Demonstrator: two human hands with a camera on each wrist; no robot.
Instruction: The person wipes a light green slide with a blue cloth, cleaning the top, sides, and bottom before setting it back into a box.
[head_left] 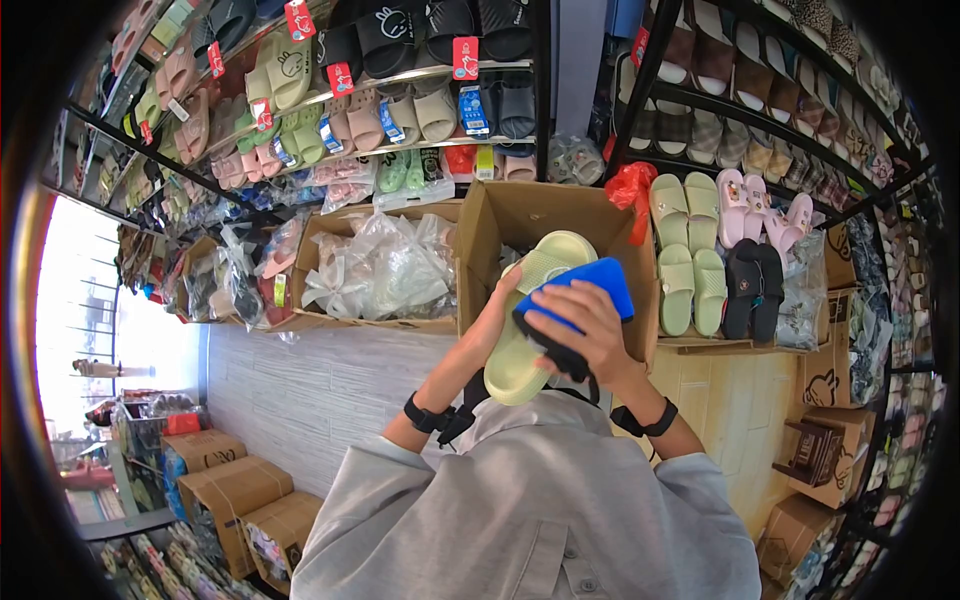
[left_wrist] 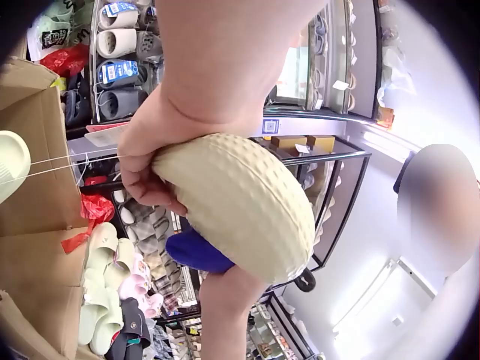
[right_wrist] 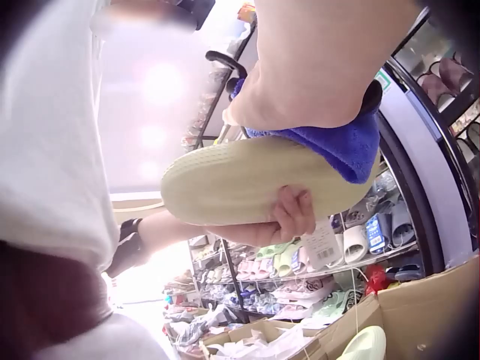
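A pale green slide slipper (head_left: pixel 512 362) is held over an open cardboard box by my left hand (head_left: pixel 494 322), whose fingers wrap its edge. In the right wrist view the fingertips curl over the side of the slipper (right_wrist: pixel 240 184), and a white tag (right_wrist: pixel 322 246) hangs beside them. My right hand (head_left: pixel 585 322) grips a blue pad (head_left: pixel 608 282) with a black back and strap, laid across the slipper's upper part. The pad's face (right_wrist: pixel 349 154) looks plush in the right wrist view. Another pale slipper (left_wrist: pixel 11 163) hangs by thin strings at the left wrist view's edge.
The tall cardboard box (head_left: pixel 475 225) stands before me, with a red plastic bag (head_left: pixel 632 188) on its right corner. To its left, a box holds plastic-wrapped footwear (head_left: pixel 385 265). Green slippers (head_left: pixel 676 290) and black ones (head_left: pixel 752 290) lie at right. Slipper shelves (head_left: pixel 420 75) rise behind.
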